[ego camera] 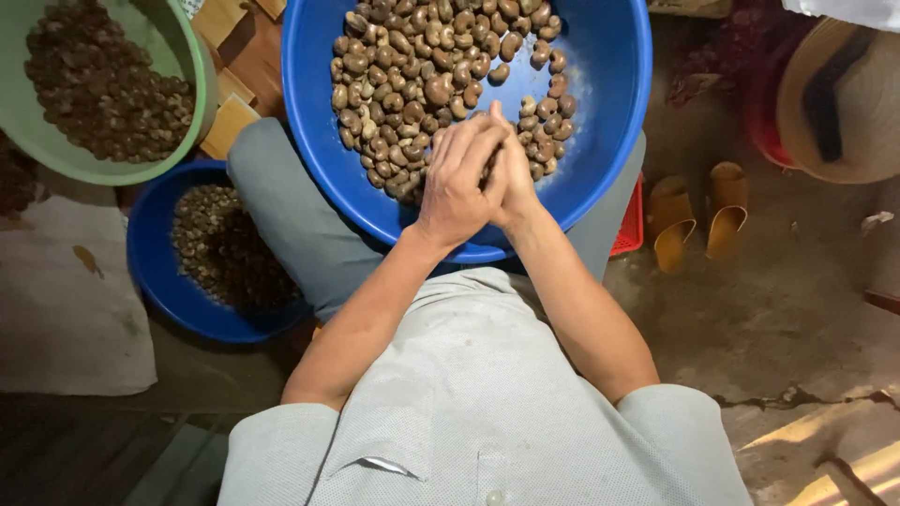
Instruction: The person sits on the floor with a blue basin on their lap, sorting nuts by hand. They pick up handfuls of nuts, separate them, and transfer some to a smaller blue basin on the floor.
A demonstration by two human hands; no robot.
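A seated person's left hand (457, 178) and right hand (514, 169) are pressed together, fingers folded over one another, above the near edge of a large blue basin (609, 84) that rests across the lap. Whether anything is pinched between the palms cannot be told; the hands cover it. Just under and beyond them lies a heap of brown, kidney-shaped nuts (427, 75), filling the middle and far side of the basin, while its right wall is bare. Judging by that heap, much of the batch remains to be worked. On the floor at the person's left sits a smaller blue bowl (150, 253) holding paler, smaller pieces (220, 248), and beyond it a green basin (192, 122) of dark nuts (98, 84). To the right, a pair of yellow sandals (698, 211) stands on the concrete floor (778, 300), near a straw hat (839, 98).
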